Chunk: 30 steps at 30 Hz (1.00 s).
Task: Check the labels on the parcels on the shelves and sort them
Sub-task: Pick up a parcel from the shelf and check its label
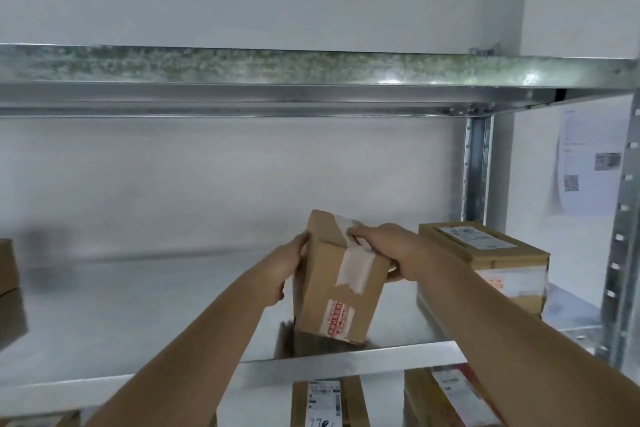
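A small brown cardboard parcel [337, 282] with white tape and a red printed stamp stands tilted on the metal shelf [138, 319], its lower edge touching the shelf surface. My left hand [289, 269] grips its left side. My right hand [388, 246] holds its top right, fingers over the taped top. Its label is not visible from here. To the right sits a larger brown parcel [498, 267] with a white label on top and a strip of white tape with red print on its front.
The upper shelf [311, 80] hangs overhead. A steel upright [623, 253] stands at the right and another [478, 170] stands at the back. Labelled parcels [329, 402] lie on the shelf below. A brown box edge [7, 267] shows at far left. A paper notice [585, 163] hangs on the right wall.
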### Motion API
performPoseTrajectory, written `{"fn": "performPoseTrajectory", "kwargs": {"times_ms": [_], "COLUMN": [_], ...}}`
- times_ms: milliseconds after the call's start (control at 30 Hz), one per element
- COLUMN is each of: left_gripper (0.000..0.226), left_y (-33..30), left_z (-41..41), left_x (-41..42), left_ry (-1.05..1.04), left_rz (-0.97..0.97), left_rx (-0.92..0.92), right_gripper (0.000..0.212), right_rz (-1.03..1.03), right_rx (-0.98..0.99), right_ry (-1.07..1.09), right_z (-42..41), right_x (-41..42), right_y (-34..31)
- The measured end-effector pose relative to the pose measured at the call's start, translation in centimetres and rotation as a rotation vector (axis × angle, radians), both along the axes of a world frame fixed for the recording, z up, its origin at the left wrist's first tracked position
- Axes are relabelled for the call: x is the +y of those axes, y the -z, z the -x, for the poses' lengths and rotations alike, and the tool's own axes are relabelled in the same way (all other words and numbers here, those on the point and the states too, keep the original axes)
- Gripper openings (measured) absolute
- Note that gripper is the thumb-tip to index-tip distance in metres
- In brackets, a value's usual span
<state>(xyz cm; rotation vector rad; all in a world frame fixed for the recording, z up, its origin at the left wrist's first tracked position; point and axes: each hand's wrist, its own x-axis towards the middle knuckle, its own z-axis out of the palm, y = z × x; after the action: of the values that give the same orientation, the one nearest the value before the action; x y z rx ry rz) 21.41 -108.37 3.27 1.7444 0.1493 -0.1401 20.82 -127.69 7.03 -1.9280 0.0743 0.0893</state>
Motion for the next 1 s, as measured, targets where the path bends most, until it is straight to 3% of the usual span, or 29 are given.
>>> {"fn": "performPoseTrajectory", "kwargs": {"times_ms": [67, 167, 400, 1000], "left_gripper": [0.095, 0.104, 0.070, 0.056], "left_y": [-0.5, -0.9, 0.0, 0.3], "left_z": [-0.5, -0.6, -1.6, -2.8], "left_x": [0.3, 1.2, 2.2, 2.5], "left_ry": [0.052, 0.115, 0.165, 0.159], "left_rz": [0.053, 0.089, 0.112, 0.097], "left_rx": [0.018, 0.066, 0.078, 0.083], "right_gripper": [0.027, 0.027, 0.044, 0.035], "right_rz": [0.015, 0.002, -0.077, -0.061], "right_rx": [0.007, 0.019, 0.193, 0.207], "right_ry": [-0.024, -0.054, -0.139, -0.157], "right_z": [0.1, 0.1, -1.1, -2.1], "right_x": [0.6, 1.4, 1.9, 1.9], "right_y": [-0.1, 0.1, 0.9, 1.0]}}
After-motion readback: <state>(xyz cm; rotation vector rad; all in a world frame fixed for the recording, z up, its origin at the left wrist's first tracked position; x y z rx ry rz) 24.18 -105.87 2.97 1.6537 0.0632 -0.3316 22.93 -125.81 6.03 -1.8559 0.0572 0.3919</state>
